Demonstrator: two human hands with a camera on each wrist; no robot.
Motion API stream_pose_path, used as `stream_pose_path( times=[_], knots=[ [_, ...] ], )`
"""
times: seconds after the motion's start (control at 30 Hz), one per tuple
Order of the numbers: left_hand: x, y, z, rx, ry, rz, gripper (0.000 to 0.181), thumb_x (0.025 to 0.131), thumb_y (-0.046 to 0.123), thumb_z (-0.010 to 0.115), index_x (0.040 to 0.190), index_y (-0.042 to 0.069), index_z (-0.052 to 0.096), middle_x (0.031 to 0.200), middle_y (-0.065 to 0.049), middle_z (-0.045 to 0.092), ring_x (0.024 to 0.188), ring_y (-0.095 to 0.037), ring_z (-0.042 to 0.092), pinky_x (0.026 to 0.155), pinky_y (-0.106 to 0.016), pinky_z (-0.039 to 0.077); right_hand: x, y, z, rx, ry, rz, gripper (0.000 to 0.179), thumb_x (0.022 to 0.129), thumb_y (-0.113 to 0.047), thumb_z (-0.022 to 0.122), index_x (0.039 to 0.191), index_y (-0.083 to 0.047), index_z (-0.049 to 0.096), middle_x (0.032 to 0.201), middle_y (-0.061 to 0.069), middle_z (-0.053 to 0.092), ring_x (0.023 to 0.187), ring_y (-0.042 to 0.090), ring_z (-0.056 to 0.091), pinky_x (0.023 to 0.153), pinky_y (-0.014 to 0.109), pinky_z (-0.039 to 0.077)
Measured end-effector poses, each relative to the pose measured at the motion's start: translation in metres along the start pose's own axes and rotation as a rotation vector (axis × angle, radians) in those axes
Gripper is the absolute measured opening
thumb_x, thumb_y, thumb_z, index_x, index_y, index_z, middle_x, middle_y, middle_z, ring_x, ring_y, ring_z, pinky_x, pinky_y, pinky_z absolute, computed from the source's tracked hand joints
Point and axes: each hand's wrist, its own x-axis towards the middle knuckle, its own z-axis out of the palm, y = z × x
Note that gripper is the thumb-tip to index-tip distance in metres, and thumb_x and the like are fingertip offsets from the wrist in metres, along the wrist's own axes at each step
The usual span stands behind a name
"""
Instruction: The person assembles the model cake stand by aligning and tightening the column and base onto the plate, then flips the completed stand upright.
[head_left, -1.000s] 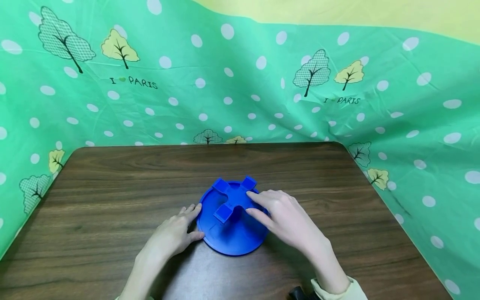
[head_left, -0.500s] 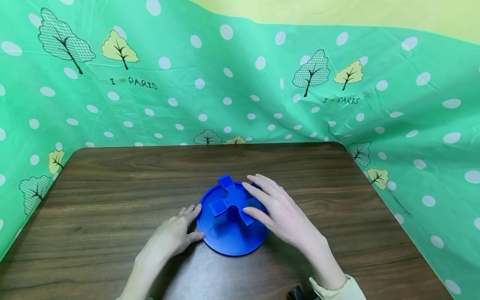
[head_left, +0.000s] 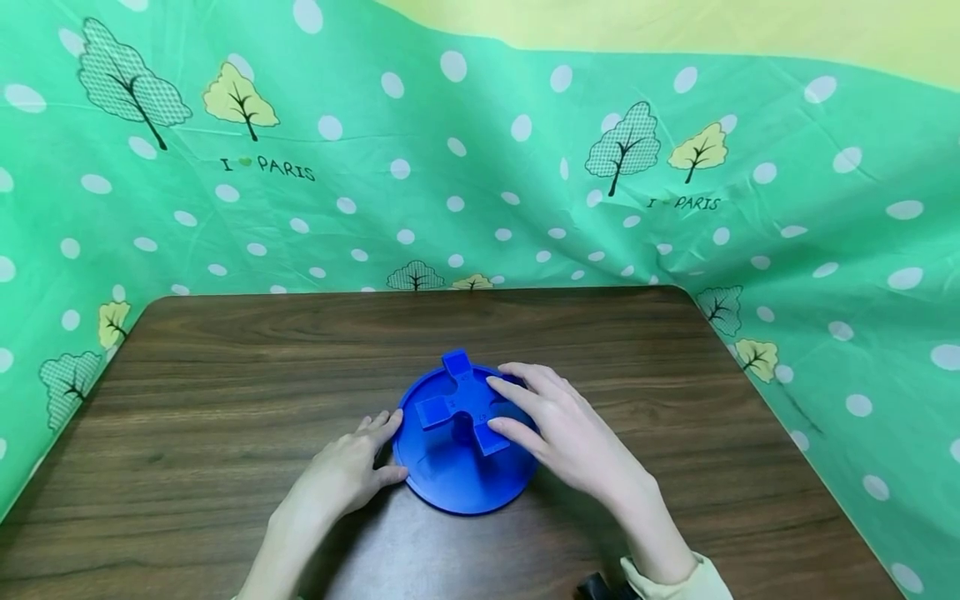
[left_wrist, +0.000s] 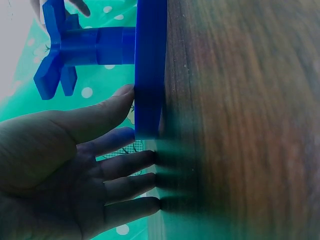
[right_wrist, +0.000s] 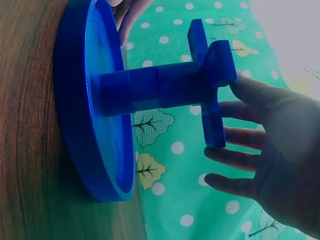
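Observation:
A blue round base with a raised rim lies flat on the table. From its centre rises a blue post, topped by a blue cross-shaped piece with several stubby arms. My left hand rests at the base's left side, thumb and forefinger against the rim and the other fingertips on the table. At the cross's right side is my right hand, fingers spread and slightly bent. Its thumb tip touches the end of one arm; the fingers lie by a neighbouring arm, partly hidden behind it.
The dark wood-grain table extends around the base. A green polka-dot cloth with tree prints hangs behind and along the sides. By my right sleeve, a black object shows at the bottom edge.
The cross-shaped top has turned to another angle, with a slight further turn in the last half second. My right fingers spread, then shifted slightly toward me. The left hand and base stayed put.

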Motion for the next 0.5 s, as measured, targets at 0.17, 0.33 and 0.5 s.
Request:
stream_pose_path(
  times=[0.17, 0.33, 0.5],
  knots=[
    [0.0007, 0.0006, -0.0001, 0.0, -0.001, -0.001, 0.074, 0.095, 0.033, 0.073, 0.159, 0.014, 0.041, 0.165, -0.016, 0.039, 0.154, -0.044, 0.032, 0.121, -0.069, 0.029, -0.0014, -0.0008, -0.0028, 0.019, -0.031, 0.015, 0.066, 0.095, -0.059, 0.065, 0.149, -0.022, 0.056, 0.159, 0.001, 0.049, 0.15, 0.026, 0.043, 0.119, 0.061, 0.041],
    [0.0005, 0.0007, -0.0002, 0.003, -0.001, -0.006, 0.074, 0.095, 0.033, 0.073, 0.159, 0.015, 0.041, 0.165, -0.016, 0.039, 0.154, -0.044, 0.032, 0.121, -0.07, 0.029, -0.0015, -0.0019, -0.0032, 0.048, -0.084, -0.009, 0.085, 0.085, -0.07, 0.069, 0.154, -0.027, 0.049, 0.166, -0.001, 0.039, 0.159, 0.027, 0.03, 0.121, 0.067, 0.033],
    [-0.0003, 0.0007, 0.0004, 0.0, -0.001, -0.007, 0.074, 0.095, 0.033, 0.073, 0.158, 0.014, 0.041, 0.165, -0.016, 0.039, 0.154, -0.045, 0.033, 0.121, -0.07, 0.029, -0.0016, -0.0019, -0.0013, 0.027, -0.089, -0.049, 0.084, 0.084, -0.066, 0.074, 0.153, -0.025, 0.051, 0.163, 0.003, 0.043, 0.157, 0.03, 0.033, 0.121, 0.065, 0.035]
  ],
)
